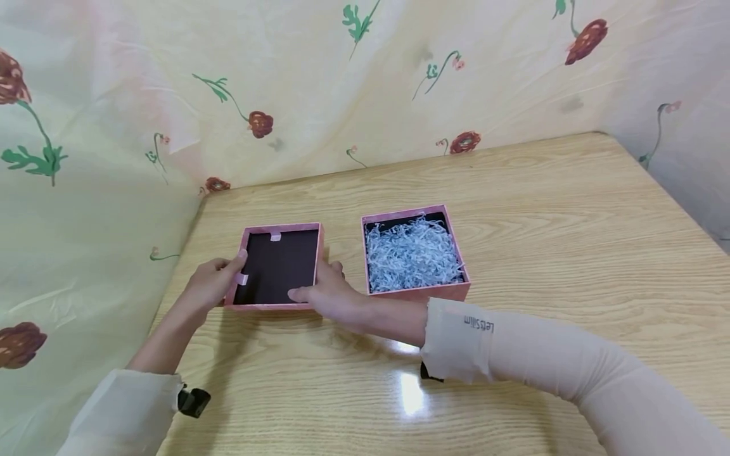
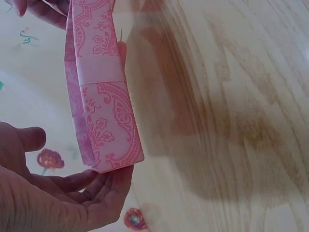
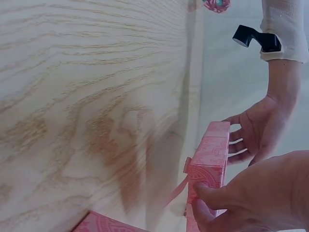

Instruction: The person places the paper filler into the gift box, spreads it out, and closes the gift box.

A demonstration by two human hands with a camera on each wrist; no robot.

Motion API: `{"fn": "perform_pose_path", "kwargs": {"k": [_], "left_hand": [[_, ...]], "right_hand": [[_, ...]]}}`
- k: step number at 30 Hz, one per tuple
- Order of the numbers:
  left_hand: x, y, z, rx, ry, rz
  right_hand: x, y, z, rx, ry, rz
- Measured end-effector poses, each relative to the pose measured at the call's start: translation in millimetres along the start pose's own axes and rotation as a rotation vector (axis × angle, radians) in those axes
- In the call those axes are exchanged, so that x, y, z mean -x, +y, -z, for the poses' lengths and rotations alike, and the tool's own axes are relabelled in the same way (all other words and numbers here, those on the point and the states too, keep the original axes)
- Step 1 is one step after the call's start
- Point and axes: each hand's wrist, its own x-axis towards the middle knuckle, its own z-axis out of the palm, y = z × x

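A square pink patterned box lid [image 1: 282,266], black inside with a pale ribbon tab on two sides, is held a little above the left part of the table. My left hand [image 1: 213,285] holds its left side, thumb over the rim and fingers beneath, as the left wrist view shows. At the near right corner my right hand [image 1: 333,294] grips the lid, thumb over the near edge. A pink ribbon [image 3: 177,192] hangs off the lid [image 3: 210,150] in the right wrist view. Right of it stands an open pink box [image 1: 422,292] full of pale blue shredded paper [image 1: 413,256].
The wood-grain table [image 1: 570,253] reaches off to the right. A floral cloth [image 1: 308,95] hangs along its back and left edges. Both forearms wear pale sleeves with a black wrist mount [image 1: 192,402] below the left one.
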Motion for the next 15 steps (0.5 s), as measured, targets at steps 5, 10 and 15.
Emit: {"fn": "perform_pose_path", "kwargs": {"k": [5, 10, 15], "left_hand": [[4.3, 3.7, 4.1, 0.001, 0.003, -0.012], [10.3, 9.5, 6.8, 0.068, -0.007, -0.024], [17.7, 18.5, 8.9, 0.102, -0.008, -0.04]], "right_hand": [[3.2, -4.8, 2.1, 0.016, 0.005, 0.005], [7.4, -13.9, 10.0, -0.004, -0.018, 0.027], [11.7, -24.5, 20.6, -0.006, -0.039, 0.033]]}}
